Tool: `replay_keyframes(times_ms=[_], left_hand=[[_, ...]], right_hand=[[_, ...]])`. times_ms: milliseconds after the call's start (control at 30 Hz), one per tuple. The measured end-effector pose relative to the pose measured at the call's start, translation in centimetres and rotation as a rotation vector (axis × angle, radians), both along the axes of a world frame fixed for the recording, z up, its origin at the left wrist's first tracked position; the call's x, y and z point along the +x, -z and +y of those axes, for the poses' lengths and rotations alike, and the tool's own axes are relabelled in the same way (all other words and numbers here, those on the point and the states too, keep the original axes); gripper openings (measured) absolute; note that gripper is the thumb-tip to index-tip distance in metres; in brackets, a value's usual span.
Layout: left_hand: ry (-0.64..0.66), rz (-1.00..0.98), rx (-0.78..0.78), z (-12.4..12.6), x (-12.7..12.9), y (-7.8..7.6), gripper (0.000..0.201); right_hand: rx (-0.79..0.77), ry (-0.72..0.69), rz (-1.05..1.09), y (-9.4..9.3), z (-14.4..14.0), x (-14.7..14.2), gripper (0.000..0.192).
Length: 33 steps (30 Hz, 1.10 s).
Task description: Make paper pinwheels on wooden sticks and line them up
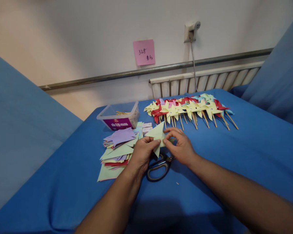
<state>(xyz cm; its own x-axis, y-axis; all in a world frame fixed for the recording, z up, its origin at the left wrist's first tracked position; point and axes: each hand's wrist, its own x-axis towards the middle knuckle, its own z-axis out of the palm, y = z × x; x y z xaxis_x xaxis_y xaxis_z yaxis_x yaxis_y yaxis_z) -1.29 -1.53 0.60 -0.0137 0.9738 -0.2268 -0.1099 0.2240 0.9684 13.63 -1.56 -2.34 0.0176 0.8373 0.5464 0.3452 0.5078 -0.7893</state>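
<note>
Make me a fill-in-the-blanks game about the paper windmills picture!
1. Both hands, left hand and right hand, hold a light ____ piece of paper.
2. The scissors lie on the ____ cloth.
3. The finished pinwheels sit on wooden ____.
4. The note on the wall is ____.

Missing words: green; blue; sticks; pink

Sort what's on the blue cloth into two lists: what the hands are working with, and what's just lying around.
In hand:
- light green folded paper, pinched by left hand and right hand

Lying about:
- scissors, under the hands
- stack of coloured paper
- clear plastic box
- row of finished pinwheels
- pink note on wall
</note>
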Motion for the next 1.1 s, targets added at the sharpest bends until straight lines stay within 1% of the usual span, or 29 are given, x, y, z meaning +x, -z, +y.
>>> replay_keyframes(times_ms=[33,133,200,233,300,367,433,533,633,733,767,833,900,967,1033,1100], left_hand=[[0.000,0.015,0.002,0.0,-0.1,-0.2,0.027],[0.044,0.102,0.009,-0.1,-0.4,-0.7,0.024],[0.110,0.195,0.036,-0.1,-0.8,-1.0,0.022],[0.151,0.247,0.061,-0.1,-1.0,-1.1,0.020],[0.234,0.343,0.117,-0.2,-1.2,-1.3,0.016],[0.305,0.423,0.157,-0.3,-1.2,-1.5,0.011],[0.362,0.460,0.158,-0.6,-1.1,-1.7,0.006],[0.420,0.431,0.140,-0.9,-0.8,-1.9,0.009],[0.401,0.435,0.156,-1.0,-0.8,-1.8,0.009],[0.358,0.465,0.205,-0.8,-0.9,-1.5,0.008],[0.334,0.462,0.226,-0.7,-0.9,-1.4,0.009],[0.230,0.421,0.253,-0.5,-0.8,-1.2,0.010],[0.108,0.301,0.228,-0.3,-0.5,-1.0,0.022],[0.051,0.119,0.160,-0.2,-0.2,-0.9,0.036],[0.059,-0.040,0.071,-0.2,0.2,-0.7,0.038],[0.071,-0.132,-0.001,-0.3,0.5,-0.6,0.035]], right_hand=[[-0.003,0.015,0.031,-0.1,0.1,0.2,0.010],[-0.011,0.080,0.130,-0.7,0.8,1.2,0.043],[-0.014,0.075,0.140,-1.4,1.2,2.2,0.053],[-0.024,0.038,0.122,-1.7,1.4,2.6,0.054],[-0.078,-0.110,0.084,-2.2,1.6,3.3,0.053],[-0.177,-0.280,0.050,-2.3,1.5,3.5,0.051],[-0.278,-0.398,0.023,-2.2,1.2,3.3,0.049],[-0.365,-0.495,0.009,-1.8,0.8,2.7,0.045],[-0.395,-0.530,0.029,-1.6,0.5,2.4,0.036],[-0.408,-0.514,0.084,-1.5,0.5,2.0,0.030],[-0.407,-0.486,0.121,-1.5,0.5,1.8,0.029],[-0.401,-0.363,0.239,-1.2,0.7,1.4,0.030],[-0.417,-0.207,0.402,-0.9,0.9,0.9,0.033],[-0.469,-0.120,0.583,-0.5,1.0,0.5,0.038],[-0.511,-0.103,0.741,-0.2,1.1,0.1,0.043],[-0.519,-0.102,0.835,0.1,1.0,-0.2,0.044]])
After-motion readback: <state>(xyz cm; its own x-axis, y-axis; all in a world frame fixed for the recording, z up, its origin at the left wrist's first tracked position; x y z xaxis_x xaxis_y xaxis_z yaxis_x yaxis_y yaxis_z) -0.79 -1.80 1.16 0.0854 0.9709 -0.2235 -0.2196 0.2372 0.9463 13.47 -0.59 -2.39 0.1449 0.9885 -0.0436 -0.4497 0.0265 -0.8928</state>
